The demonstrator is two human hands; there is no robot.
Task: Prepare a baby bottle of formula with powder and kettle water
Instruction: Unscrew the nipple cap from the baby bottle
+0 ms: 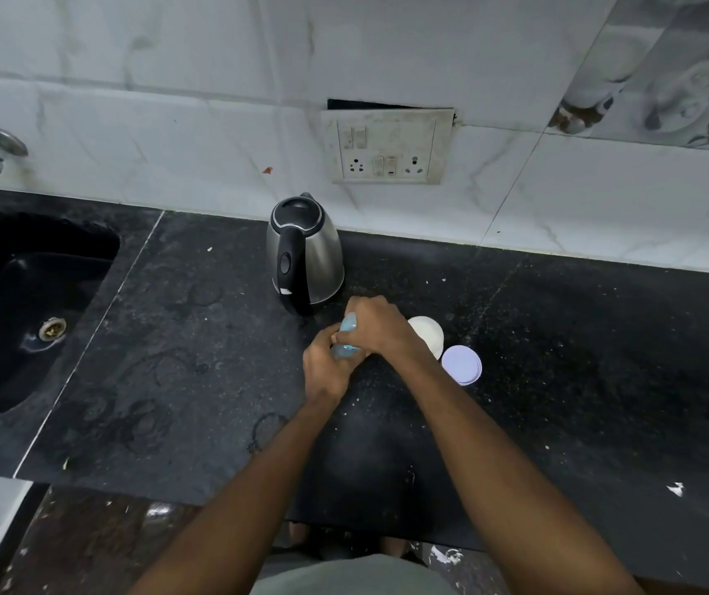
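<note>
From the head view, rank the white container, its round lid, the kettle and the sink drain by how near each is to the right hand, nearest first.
Measured from the right hand, which grips the bottle:
1. White container, just to its right, partly hidden behind the wrist.
2. Round lid, flat on the counter, further right and nearer the person.
3. Kettle, behind and to the left, by the wall.
4. Sink drain, far left in the basin.

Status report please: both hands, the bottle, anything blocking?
Left hand grips bottle low; right hand grips its top. Kettle behind, lid shut. White container and lid beside; nothing blocking.
</note>
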